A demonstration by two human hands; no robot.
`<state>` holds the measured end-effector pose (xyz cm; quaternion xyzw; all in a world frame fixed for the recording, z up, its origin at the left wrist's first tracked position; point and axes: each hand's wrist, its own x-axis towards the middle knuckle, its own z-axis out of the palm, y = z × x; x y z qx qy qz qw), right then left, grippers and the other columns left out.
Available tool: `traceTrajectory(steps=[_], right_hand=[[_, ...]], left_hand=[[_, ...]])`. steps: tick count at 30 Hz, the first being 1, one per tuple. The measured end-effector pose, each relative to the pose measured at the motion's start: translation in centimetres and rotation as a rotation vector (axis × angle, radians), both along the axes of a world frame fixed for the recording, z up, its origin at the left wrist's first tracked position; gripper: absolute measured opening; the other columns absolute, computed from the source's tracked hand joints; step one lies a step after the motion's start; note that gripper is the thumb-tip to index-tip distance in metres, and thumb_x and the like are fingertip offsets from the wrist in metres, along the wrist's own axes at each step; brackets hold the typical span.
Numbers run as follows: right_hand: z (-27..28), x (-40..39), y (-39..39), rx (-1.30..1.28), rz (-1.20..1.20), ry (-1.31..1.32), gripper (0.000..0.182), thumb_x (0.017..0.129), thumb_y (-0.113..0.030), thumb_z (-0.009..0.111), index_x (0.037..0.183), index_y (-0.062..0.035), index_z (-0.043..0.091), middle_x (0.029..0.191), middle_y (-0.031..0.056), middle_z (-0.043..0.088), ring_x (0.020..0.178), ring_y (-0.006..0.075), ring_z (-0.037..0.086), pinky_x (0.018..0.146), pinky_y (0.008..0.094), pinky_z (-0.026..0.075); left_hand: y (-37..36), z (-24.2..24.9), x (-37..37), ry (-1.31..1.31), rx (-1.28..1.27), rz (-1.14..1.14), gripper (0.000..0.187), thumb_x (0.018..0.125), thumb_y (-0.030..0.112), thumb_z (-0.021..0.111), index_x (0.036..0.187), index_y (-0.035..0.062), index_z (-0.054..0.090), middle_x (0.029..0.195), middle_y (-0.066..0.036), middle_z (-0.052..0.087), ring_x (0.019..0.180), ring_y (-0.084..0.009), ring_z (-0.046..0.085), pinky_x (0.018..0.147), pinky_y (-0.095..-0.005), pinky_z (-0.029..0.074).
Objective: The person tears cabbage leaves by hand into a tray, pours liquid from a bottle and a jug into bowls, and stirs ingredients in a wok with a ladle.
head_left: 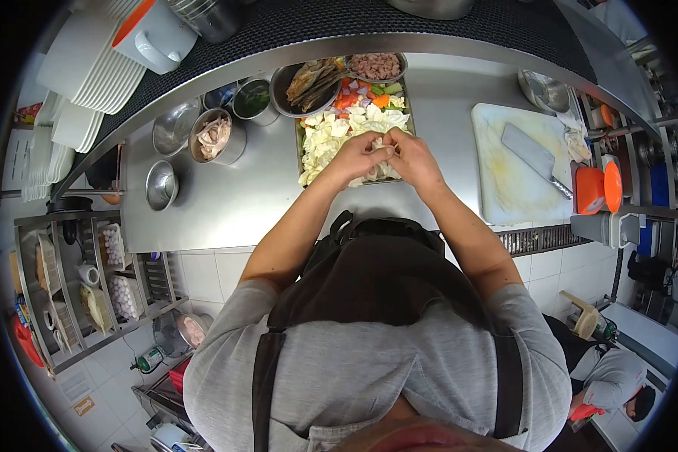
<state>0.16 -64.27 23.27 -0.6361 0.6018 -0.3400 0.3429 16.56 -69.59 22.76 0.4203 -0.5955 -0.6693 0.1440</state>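
Observation:
My left hand (360, 156) and my right hand (414, 158) meet over the near side of a rectangular metal tray (300, 154). Fingers of both are closed together on a pale piece of cabbage (379, 142), partly hidden by them. Chopped cabbage (325, 139) fills most of the tray, with cut orange, red and purple vegetables (361, 92) behind it. At the tray's far end stand a bowl of dark dried fish (313, 84) and a bowl of pinkish chopped meat (375, 66).
Right of the tray, a cleaver (529, 153) lies on a white cutting board (497, 184). Metal bowls (161, 185) and a pot of pale meat strips (217, 138) stand left. A shelf (294, 45) with stacked plates overhangs the far edge. Another person (614, 383) is behind at right.

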Motion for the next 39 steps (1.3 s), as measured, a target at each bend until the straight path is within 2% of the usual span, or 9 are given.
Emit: traceTrajectory(steps=[3, 5, 9, 13, 19, 24, 27, 35, 39], right_hand=[[-0.2, -0.6, -1.5, -0.065, -0.052, 0.006, 0.022, 0.083, -0.013, 0.066, 0.101, -0.0018, 0.059, 0.087, 0.0207, 0.065, 0.078, 0.0387, 0.063, 0.068, 0.0429, 0.048], [-0.6, -1.5, -2.5, -0.186, -0.192, 0.078, 0.026, 0.083, -0.013, 0.067, 0.106, -0.0025, 0.060, 0.084, 0.0143, 0.066, 0.070, 0.0279, 0.064, 0.064, 0.0369, 0.049], [-0.7, -2.4, -2.8, -0.265, -0.204, 0.054, 0.030, 0.083, -0.013, 0.068, 0.111, -0.0023, 0.061, 0.093, 0.0156, 0.066, 0.075, 0.0288, 0.066, 0.067, 0.0380, 0.051], [-3.5, -3.3, -0.3, -0.214, -0.145, 0.235, 0.036, 0.081, -0.016, 0.069, 0.113, -0.0023, 0.061, 0.100, 0.0178, 0.064, 0.084, 0.0316, 0.066, 0.072, 0.0406, 0.053], [-6.0, -1.0, 2.4, -0.041, 0.073, 0.553, 0.040, 0.078, -0.022, 0.071, 0.114, -0.0069, 0.061, 0.103, 0.0172, 0.062, 0.087, 0.0328, 0.065, 0.075, 0.0440, 0.054], [-5.9, -1.6, 0.3, -0.007, 0.067, 0.583, 0.036, 0.077, -0.021, 0.072, 0.109, -0.0077, 0.062, 0.102, 0.0166, 0.062, 0.087, 0.0341, 0.065, 0.075, 0.0447, 0.053], [-5.0, -3.2, -0.5, -0.108, -0.052, 0.414, 0.030, 0.078, -0.018, 0.070, 0.104, -0.0065, 0.063, 0.098, 0.0159, 0.063, 0.085, 0.0359, 0.064, 0.075, 0.0450, 0.052], [-1.8, -1.9, -2.5, -0.145, -0.147, 0.046, 0.032, 0.084, -0.015, 0.065, 0.114, -0.0042, 0.063, 0.107, 0.0204, 0.063, 0.087, 0.0368, 0.063, 0.081, 0.0421, 0.050], [-4.1, -3.3, -1.8, -0.292, -0.160, 0.176, 0.029, 0.086, -0.016, 0.064, 0.112, -0.0033, 0.063, 0.099, 0.0167, 0.064, 0.073, 0.0317, 0.064, 0.072, 0.0404, 0.051]], left_hand=[[-2.4, -0.7, -0.4, -0.053, -0.175, 0.079, 0.043, 0.089, 0.023, 0.066, 0.125, 0.0032, 0.056, 0.089, -0.006, 0.064, 0.079, -0.0117, 0.059, 0.059, -0.0245, 0.047], [-5.2, -2.0, 0.1, -0.168, -0.443, 0.050, 0.042, 0.086, 0.024, 0.067, 0.123, 0.0065, 0.059, 0.095, -0.007, 0.066, 0.085, -0.0145, 0.061, 0.070, -0.0287, 0.050], [-6.8, -2.0, 0.7, -0.199, -0.813, 0.039, 0.045, 0.083, 0.025, 0.070, 0.122, 0.0065, 0.060, 0.108, -0.012, 0.065, 0.094, -0.0215, 0.063, 0.084, -0.0326, 0.050], [-5.5, -1.2, 3.2, -0.239, -0.791, 0.083, 0.047, 0.082, 0.026, 0.071, 0.124, 0.0071, 0.059, 0.114, -0.015, 0.063, 0.101, -0.0243, 0.062, 0.090, -0.0339, 0.049], [1.1, -4.5, 4.4, -0.599, -0.943, -0.306, 0.061, 0.072, 0.031, 0.074, 0.126, 0.0074, 0.057, 0.135, -0.015, 0.047, 0.131, -0.0354, 0.038, 0.105, -0.0417, 0.037], [1.0, -6.0, 2.8, -0.704, -1.090, -0.069, 0.058, 0.072, 0.026, 0.071, 0.125, 0.0100, 0.056, 0.134, -0.013, 0.047, 0.129, -0.0328, 0.041, 0.097, -0.0494, 0.040], [-1.0, -6.8, 3.8, -0.436, -1.099, 0.133, 0.033, 0.072, 0.014, 0.070, 0.105, 0.0076, 0.066, 0.114, -0.012, 0.062, 0.109, -0.0320, 0.058, 0.088, -0.0438, 0.049], [-4.9, -3.9, 3.5, -0.444, -0.982, 0.214, 0.044, 0.076, 0.025, 0.073, 0.111, -0.0002, 0.063, 0.112, -0.020, 0.064, 0.105, -0.0365, 0.060, 0.090, -0.0416, 0.049], [-4.1, -3.2, 2.5, -0.349, -1.088, 0.239, 0.040, 0.077, 0.023, 0.074, 0.109, 0.0026, 0.064, 0.106, -0.017, 0.067, 0.105, -0.0351, 0.060, 0.091, -0.0411, 0.048]])
